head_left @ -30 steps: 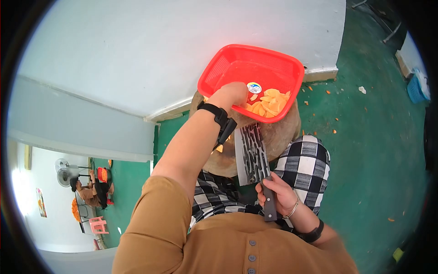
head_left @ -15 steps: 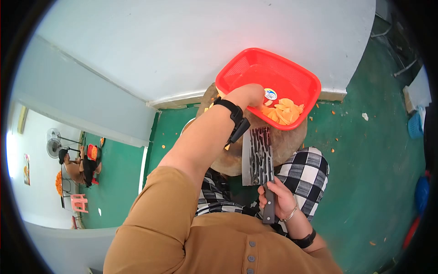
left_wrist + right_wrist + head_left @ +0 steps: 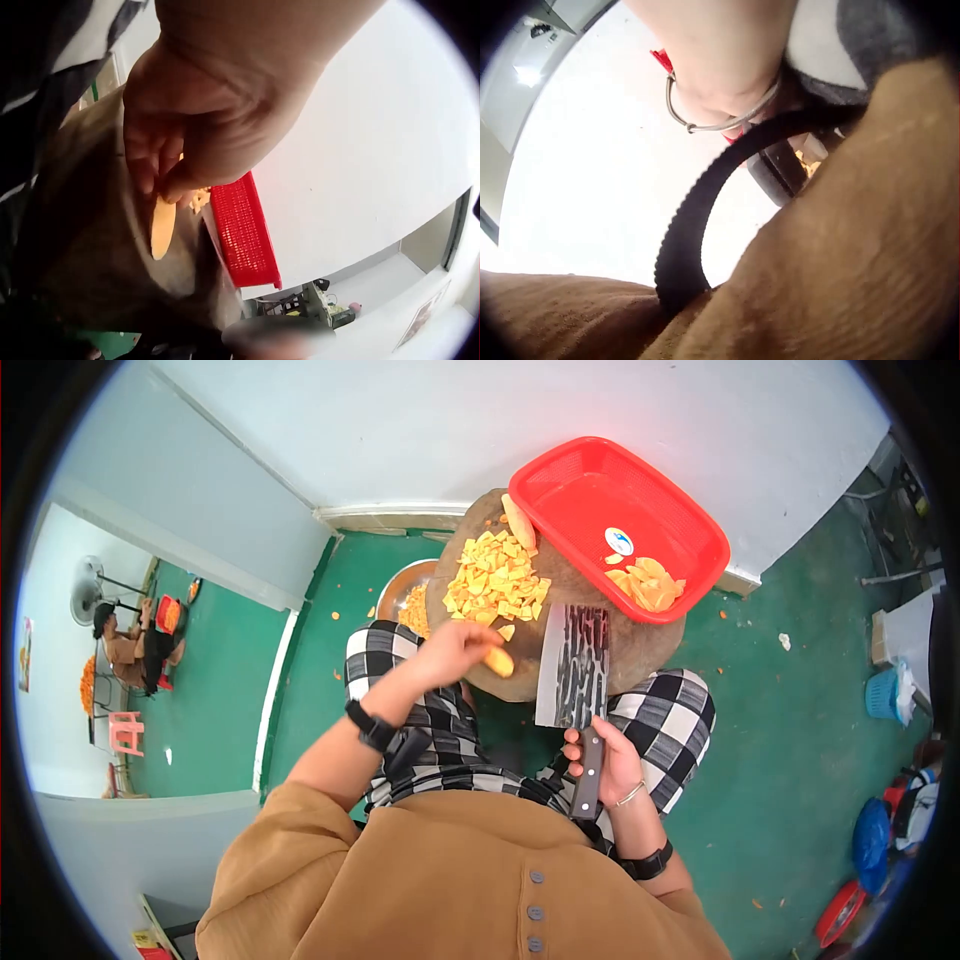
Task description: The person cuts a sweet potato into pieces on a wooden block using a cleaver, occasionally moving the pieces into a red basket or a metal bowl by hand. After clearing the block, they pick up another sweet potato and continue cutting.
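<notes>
My left hand [image 3: 455,652] pinches an orange slice [image 3: 498,661] over the near left edge of the round chopping block [image 3: 630,660]; the left wrist view shows the slice [image 3: 163,229] hanging from the fingertips. In my right hand [image 3: 612,765] is the dark handle [image 3: 588,775] of a cleaver, its broad blade [image 3: 573,670] lying over the block's near edge. A pile of cut orange pieces [image 3: 495,578] and a longer orange chunk [image 3: 518,523] lie on the block. Several slices [image 3: 650,585] are in the red basket [image 3: 575,455] at its far right.
A metal bowl [image 3: 392,592] with small orange bits stands left of the block. The wall [image 3: 400,440] rises behind. Scraps lie on the green floor. Through an opening at left, a seated person [image 3: 125,650] is near a pink stool [image 3: 126,732]. A blue bin [image 3: 885,693] stands at right.
My left hand has come out of the red basket and back toward me with a slice. The view has shifted, and the pile and bowl now show. My right hand still grips the cleaver.
</notes>
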`<state>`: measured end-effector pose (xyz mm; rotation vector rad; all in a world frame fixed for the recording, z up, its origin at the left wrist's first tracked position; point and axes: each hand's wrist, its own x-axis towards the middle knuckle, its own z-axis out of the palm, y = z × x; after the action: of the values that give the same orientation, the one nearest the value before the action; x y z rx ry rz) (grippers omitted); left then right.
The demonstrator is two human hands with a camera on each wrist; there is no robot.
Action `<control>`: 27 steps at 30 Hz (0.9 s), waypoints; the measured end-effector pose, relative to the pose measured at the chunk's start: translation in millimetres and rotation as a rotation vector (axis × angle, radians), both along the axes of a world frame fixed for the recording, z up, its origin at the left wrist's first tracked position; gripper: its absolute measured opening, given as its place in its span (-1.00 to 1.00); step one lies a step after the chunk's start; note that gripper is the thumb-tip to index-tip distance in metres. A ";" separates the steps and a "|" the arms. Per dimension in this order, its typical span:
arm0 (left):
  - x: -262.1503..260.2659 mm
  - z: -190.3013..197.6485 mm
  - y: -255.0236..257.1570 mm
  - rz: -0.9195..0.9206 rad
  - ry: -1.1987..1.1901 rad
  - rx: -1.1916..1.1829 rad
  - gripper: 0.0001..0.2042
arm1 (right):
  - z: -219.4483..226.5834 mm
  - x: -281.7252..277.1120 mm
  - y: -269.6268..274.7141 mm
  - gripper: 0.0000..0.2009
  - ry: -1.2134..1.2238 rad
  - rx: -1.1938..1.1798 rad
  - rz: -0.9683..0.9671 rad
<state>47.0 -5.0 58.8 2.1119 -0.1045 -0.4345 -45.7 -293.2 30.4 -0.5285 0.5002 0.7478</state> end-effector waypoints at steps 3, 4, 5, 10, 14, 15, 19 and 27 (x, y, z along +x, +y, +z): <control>-33.4 -17.8 -1.0 0.087 0.063 -0.050 -0.82 | -3.8 -0.4 -2.4 -0.81 0.047 0.218 -0.015; -38.0 -19.7 -4.7 0.127 0.029 -0.046 -0.83 | -7.2 0.0 -2.6 -0.81 0.046 0.198 -0.005; -42.6 -22.4 -8.3 0.168 -0.001 -0.042 -0.83 | -13.5 0.1 -3.6 -0.83 0.048 0.250 -0.008; -40.0 -41.9 -13.9 0.078 -0.458 0.073 -0.82 | -4.5 0.9 5.1 -0.90 -0.063 0.036 0.006; -46.2 -53.4 -1.3 0.275 -0.563 0.090 -0.83 | 9.7 -4.2 12.9 -0.88 -0.130 -0.222 0.074; -45.6 -55.2 5.0 0.257 -0.571 0.068 -0.85 | 9.2 -7.3 14.0 -0.84 -0.153 -0.298 0.095; -45.4 -60.6 6.1 0.137 -0.632 0.030 -0.90 | 19.1 -12.8 21.6 -0.81 -0.250 -0.514 0.164; -39.1 -66.9 -3.2 -0.065 -0.781 0.082 -0.86 | 33.3 -18.9 33.6 -0.74 -0.748 -1.144 0.408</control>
<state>8.0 -8.2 -8.2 2.2511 -0.6108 0.3768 -64.6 -259.6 63.7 -1.9339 0.0557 0.5241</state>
